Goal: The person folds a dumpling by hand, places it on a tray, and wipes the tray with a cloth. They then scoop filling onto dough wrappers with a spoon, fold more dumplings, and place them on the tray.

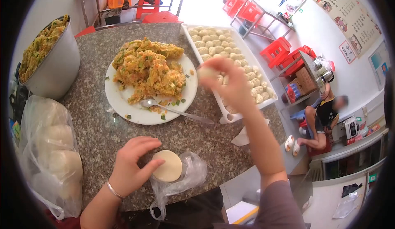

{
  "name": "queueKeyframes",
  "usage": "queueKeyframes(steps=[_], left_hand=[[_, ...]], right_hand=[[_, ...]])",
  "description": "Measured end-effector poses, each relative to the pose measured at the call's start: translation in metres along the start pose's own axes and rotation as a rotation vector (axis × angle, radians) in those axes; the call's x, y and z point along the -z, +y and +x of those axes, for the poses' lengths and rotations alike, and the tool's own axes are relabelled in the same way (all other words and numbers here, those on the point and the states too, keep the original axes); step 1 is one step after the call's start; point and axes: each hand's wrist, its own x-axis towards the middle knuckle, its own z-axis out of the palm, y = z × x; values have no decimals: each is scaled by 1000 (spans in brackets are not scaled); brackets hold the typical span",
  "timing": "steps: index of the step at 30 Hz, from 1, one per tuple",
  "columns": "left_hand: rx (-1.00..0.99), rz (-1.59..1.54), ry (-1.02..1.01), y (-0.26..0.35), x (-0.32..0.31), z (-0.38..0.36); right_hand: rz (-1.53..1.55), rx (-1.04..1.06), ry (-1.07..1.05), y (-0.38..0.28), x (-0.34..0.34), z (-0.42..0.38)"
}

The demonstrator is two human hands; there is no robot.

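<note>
Left hand point(133, 159) spread loose, thumb against the round wrapper point(169, 169), which lies on a crumpled plastic bag point(193, 172) — and the right hand point(228, 85), fingers bent, is over the tray point(226, 118) of dumplings point(214, 40), too blurred to tell what it grasps! Filling point(148, 70) heaps the plate point(154, 120); the wall poster point(345, 17) carries rows of characters — too small to read.

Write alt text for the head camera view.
A person's left hand is at a dough wrapper; the blurred right hand is raised in front of a tray of pleated dumplings. A plate of filling with a spoon sits on the speckled countertop.
</note>
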Motion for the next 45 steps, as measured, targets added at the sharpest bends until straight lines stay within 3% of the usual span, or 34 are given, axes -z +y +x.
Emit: queueKeyframes(steps=[1, 2, 5, 8, 10, 15, 18, 20, 22, 23, 25, 28, 30, 32, 33, 35, 38, 41, 45], left_hand=[[-132, 188, -5, -6, -3, 1], [-259, 377, -11, -9, -6, 1], [-262, 374, -12, -12, -8, -1], [-272, 433, 30, -8, -5, -1], [-268, 486, 75, -7, -4, -1], [-244, 335, 68, -10, -6, -1], [-304, 341, 45, -11, -4, 1], [-263, 295, 25, -17, -7, -3], [-252, 258, 40, -15, -7, -1], [-258, 255, 16, -9, -6, -1], [-268, 281, -18, -7, -6, -2], [-355, 321, -51, -14, -2, -1], [-379, 268, -19, -9, -4, -4], [-58, -207, -43, -2, -6, -10], [-46, -211, -32, -2, -6, -11], [174, -613, 28, -9, -4, -9], [401, -999, 31, -8, 0, -3], [402, -1089, 19, -15, 2, -1], [422, -1188, 19, -17, 2, 0]], right_hand=[[-1, -55, 104, 35, 16, 10], [184, -183, 194, 57, 33, 19], [-30, -326, 439, 133, 84, 30], [-72, -414, 455, 186, 104, 26], [-670, -541, 273, 198, 107, 18], [-660, -578, 313, 200, 109, 17], [-850, -645, 223, 179, 107, 19], [-939, -490, 276, 167, 98, 16], [-726, -126, 337, 155, 78, 11], [-566, 1, 258, 125, 65, 11], [-221, 30, 175, 61, 23, -4], [-150, 154, -197, -15, -16, -34], [-303, 229, -308, -31, -31, -49], [-346, 208, -340, -30, -38, -54], [-325, 128, -370, -27, -40, -53], [-285, 4, -421, -28, -42, -52], [-200, 13, -416, -30, -48, -53], [-163, 145, -415, -33, -50, -55], [-135, -40, -314, -56, -35, -49]])
